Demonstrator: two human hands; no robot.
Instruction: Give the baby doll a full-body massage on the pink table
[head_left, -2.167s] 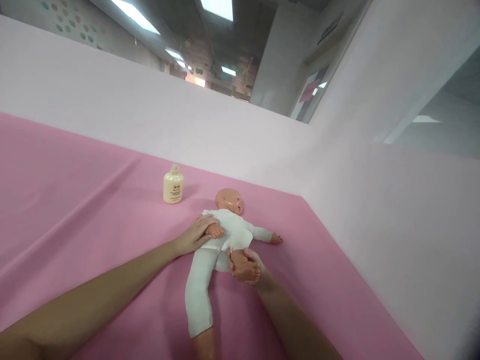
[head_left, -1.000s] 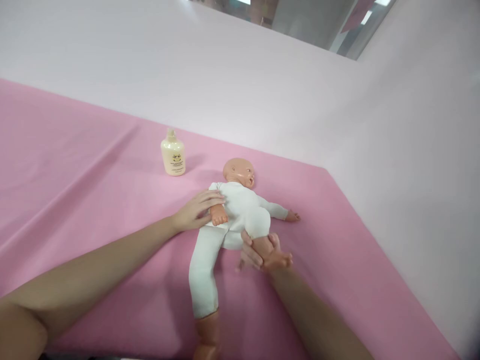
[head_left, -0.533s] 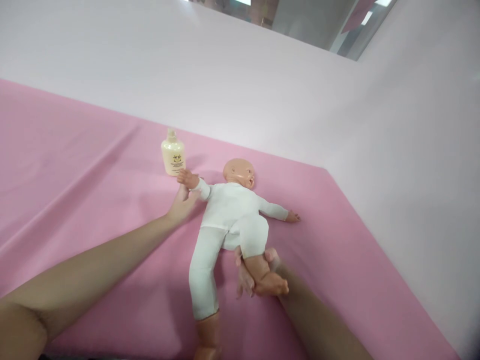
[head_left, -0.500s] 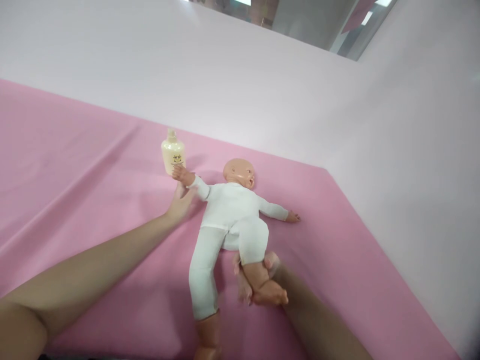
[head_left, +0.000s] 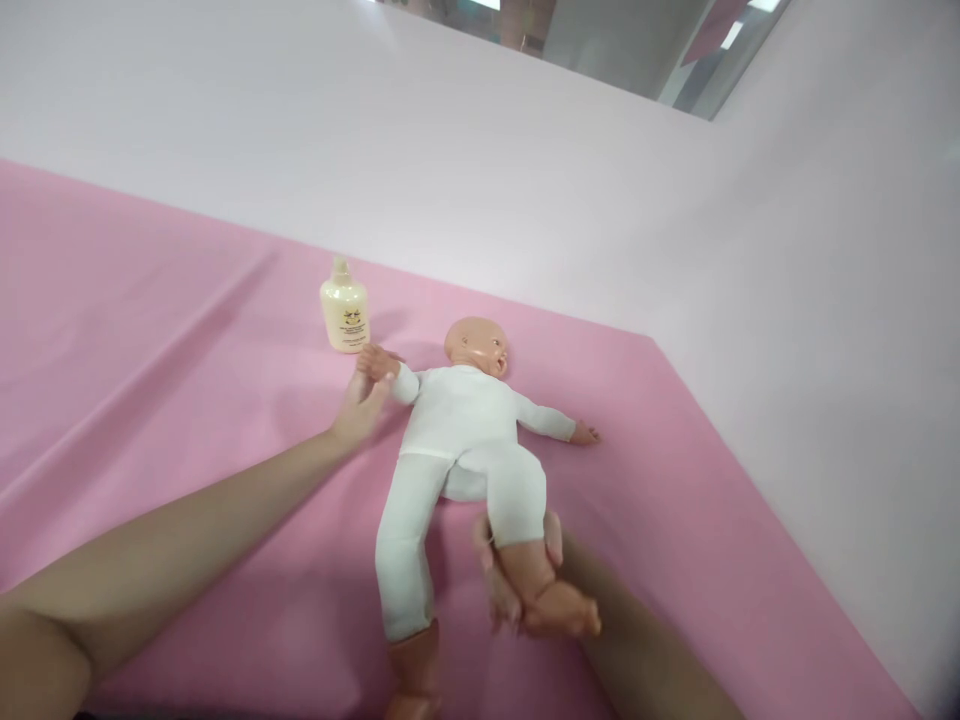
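A baby doll (head_left: 465,410) in white cloth lies on its back on the pink sheet, its head turned to the right. My left hand (head_left: 361,405) grips the doll's arm on the left side near its hand, thumb on the near side. Around the lower part of the doll's leg on the right, my right hand (head_left: 499,575) is closed from beneath, partly hidden by that leg. This leg is bent and raised off the sheet. The other leg lies stretched toward me, and the doll's arm on the right side rests extended on the sheet.
A pale yellow bottle (head_left: 345,312) with a printed face stands just beyond my left hand. The pink sheet (head_left: 187,420) has a long fold on the left. White walls (head_left: 480,190) border it at the back and right, with a window (head_left: 600,45) above.
The doll's raised leg has moved toward me and slightly right with my right hand. The doll's held hand has shifted a little right and down, uncovering the bottle's label.
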